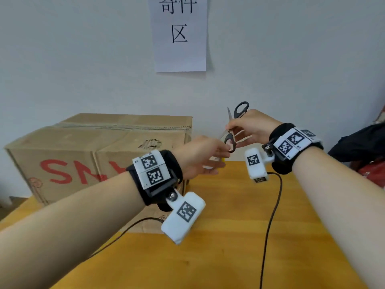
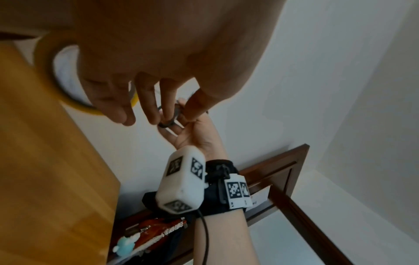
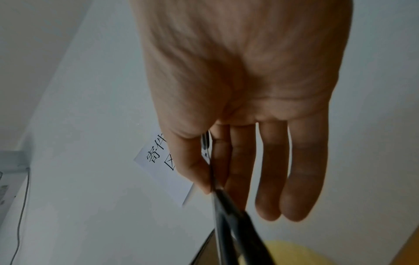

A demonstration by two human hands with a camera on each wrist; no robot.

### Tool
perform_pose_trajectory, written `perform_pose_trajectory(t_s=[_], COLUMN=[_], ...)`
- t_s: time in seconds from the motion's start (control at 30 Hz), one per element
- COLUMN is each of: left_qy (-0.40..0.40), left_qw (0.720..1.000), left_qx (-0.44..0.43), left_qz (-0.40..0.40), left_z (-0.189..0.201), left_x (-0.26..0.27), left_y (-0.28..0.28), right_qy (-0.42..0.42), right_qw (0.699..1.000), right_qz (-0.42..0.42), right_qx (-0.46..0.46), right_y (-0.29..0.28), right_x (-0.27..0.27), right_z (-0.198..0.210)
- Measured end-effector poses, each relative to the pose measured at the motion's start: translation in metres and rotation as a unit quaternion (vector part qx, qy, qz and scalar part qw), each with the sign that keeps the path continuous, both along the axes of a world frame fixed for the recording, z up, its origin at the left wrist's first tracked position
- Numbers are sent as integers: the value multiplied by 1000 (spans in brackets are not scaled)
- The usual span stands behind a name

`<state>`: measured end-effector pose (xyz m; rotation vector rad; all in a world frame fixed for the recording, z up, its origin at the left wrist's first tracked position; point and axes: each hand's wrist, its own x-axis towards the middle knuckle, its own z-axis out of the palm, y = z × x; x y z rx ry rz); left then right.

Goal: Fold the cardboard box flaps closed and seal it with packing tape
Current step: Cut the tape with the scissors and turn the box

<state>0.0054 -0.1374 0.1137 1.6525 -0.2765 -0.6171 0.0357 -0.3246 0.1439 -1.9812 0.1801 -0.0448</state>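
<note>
The cardboard box point(image 1: 100, 142) stands at the left of the table with its flaps down and a strip of tape across its top. To its right both hands hold black-handled scissors point(image 1: 241, 109) in the air. My left hand point(image 1: 220, 149) pinches the lower handle loop point(image 2: 169, 116) between thumb and fingers. My right hand point(image 1: 233, 128) pinches the scissors point(image 3: 238, 233) near the pivot with thumb and forefinger, its other fingers straight. A yellow roll of packing tape point(image 2: 45, 71) lies on the table under the left hand, mostly hidden in the head view.
The wooden table point(image 1: 229, 247) runs toward me, crossed by two black cables point(image 1: 270, 222). A paper sign point(image 1: 179, 34) hangs on the white wall behind. Dark and red belongings point(image 1: 362, 147) sit past the table's right edge.
</note>
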Motion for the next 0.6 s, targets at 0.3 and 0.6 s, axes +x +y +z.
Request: perform_pose_trajectory(t_s=[0.3, 0.6], left_qy=[103, 134], left_qw=[979, 928], left_qx=[-81, -184], left_qz=[157, 296], left_z=[-46, -58], left_x=[-2, 17], left_y=[-34, -51], right_qy=[-24, 2], right_qw=[999, 999], right_qz=[-10, 22], right_qx=[-32, 28], right_y=[-2, 1], right_x=[0, 16], right_z=[1, -2])
